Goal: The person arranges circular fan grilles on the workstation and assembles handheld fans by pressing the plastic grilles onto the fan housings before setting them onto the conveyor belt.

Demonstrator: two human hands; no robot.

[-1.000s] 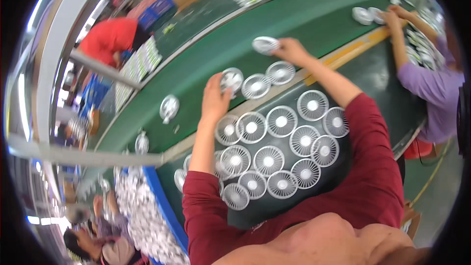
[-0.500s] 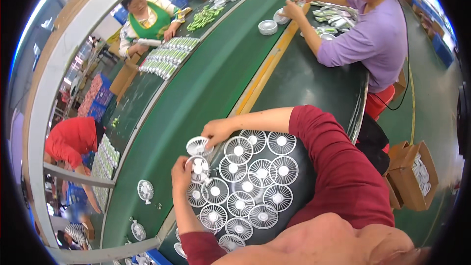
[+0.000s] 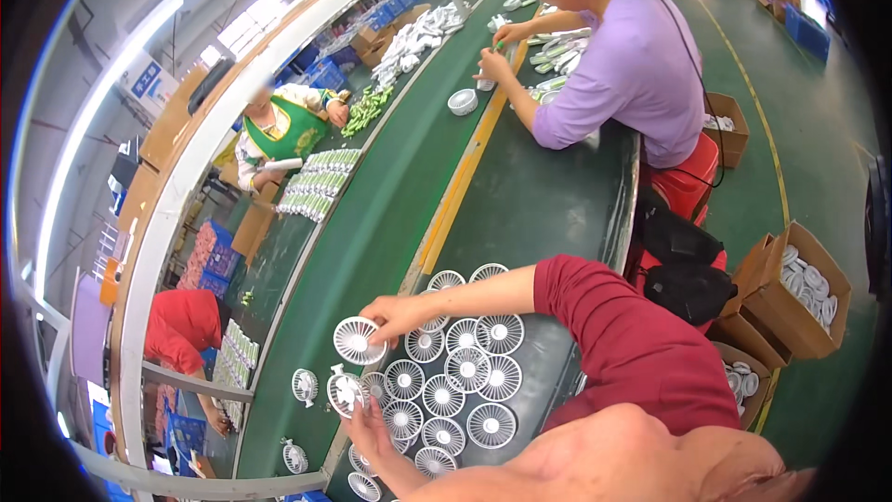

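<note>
My right hand is closed on the rim of a round white fan grille and holds it up at the edge of the green belt. Just below it, my left hand grips a small white fan head, its fingers partly hidden behind it. The grille and the fan head are close together, but I cannot tell if they touch. Beside my hands, several white round grilles lie spread over the dark tabletop, some overlapping.
A green conveyor belt runs along my left, with white fan heads on it. Ahead, a co-worker in a purple top handles small parts near a white round part. Two people work across the belt. Cartons stand at the right.
The whole view has shifted. My right hand has turned its grille so that its round face shows more fully. My left hand still holds the fan head, now below the grille.
</note>
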